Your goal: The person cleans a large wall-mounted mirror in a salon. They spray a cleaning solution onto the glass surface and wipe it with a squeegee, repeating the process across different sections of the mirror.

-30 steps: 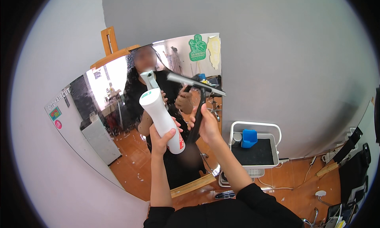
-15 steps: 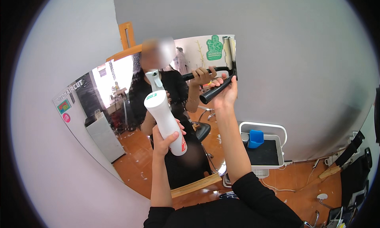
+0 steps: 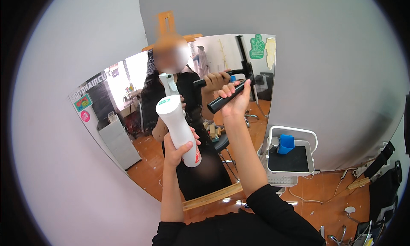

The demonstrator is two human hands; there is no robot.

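Observation:
My left hand (image 3: 178, 150) is wrapped round a white spray bottle (image 3: 175, 122), held tilted in front of the mirror (image 3: 132, 143). The bottle's reflection, with its trigger head, shows just above it. My right hand (image 3: 235, 101) is raised and closed round the black handle of a squeegee (image 3: 222, 99). Its long black blade stands roughly upright near the mirror's right part; whether the edge touches the glass I cannot tell. Wet-looking specks mark the glass left of my reflection.
A white trolley (image 3: 312, 158) with a blue cup (image 3: 286, 144) stands right of the mirror. The mirror rests on a wooden easel (image 3: 213, 196). Cables (image 3: 305, 199) run over the orange tiled floor, and black chairs or equipment (image 3: 384, 190) stand at far right.
The squeegee in my right hand has moved left, away from the mirror's right edge. The view has shifted, so mirror and trolley sit farther right. My left hand keeps the spray bottle.

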